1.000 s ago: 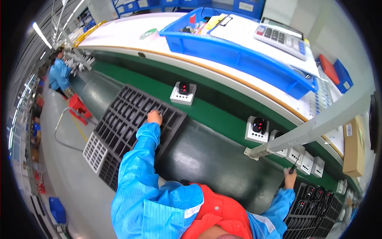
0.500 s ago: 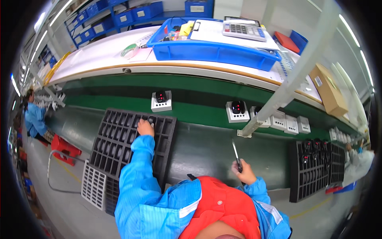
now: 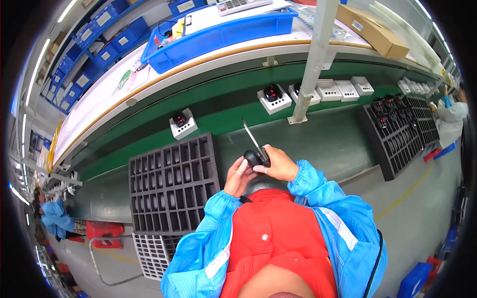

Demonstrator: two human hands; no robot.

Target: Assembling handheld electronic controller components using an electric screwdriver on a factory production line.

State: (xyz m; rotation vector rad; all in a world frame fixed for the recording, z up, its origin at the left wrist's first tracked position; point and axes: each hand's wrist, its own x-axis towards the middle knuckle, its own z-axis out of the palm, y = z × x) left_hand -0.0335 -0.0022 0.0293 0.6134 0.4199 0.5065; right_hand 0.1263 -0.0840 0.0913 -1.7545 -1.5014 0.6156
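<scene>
Close in front of my red top, my two hands meet around a small black rounded device (image 3: pixel 252 158). My left hand (image 3: pixel 237 177) is closed on it from the left. My right hand (image 3: pixel 279 165) grips a slim tool (image 3: pixel 252 135) with a long silver shaft, which points up and away; its handle is mostly hidden by the fingers. The right fingers also touch the device. To the left lies a black foam tray (image 3: pixel 188 188) with many slots, several of them holding dark rounded pieces (image 3: pixel 168 176).
White socket boxes (image 3: pixel 185 130) stand along the green back ledge, some with black devices showing red lights. A metal post (image 3: pixel 313 64) rises behind the bench. Another black tray (image 3: pixel 392 155) with devices sits at right. A blue bin (image 3: pixel 223 37) rests on the shelf. Co-workers sit at both sides.
My left hand has left the foam tray and come to the middle with a black device. My right hand has moved in to meet it with the tool. The view has shifted.
</scene>
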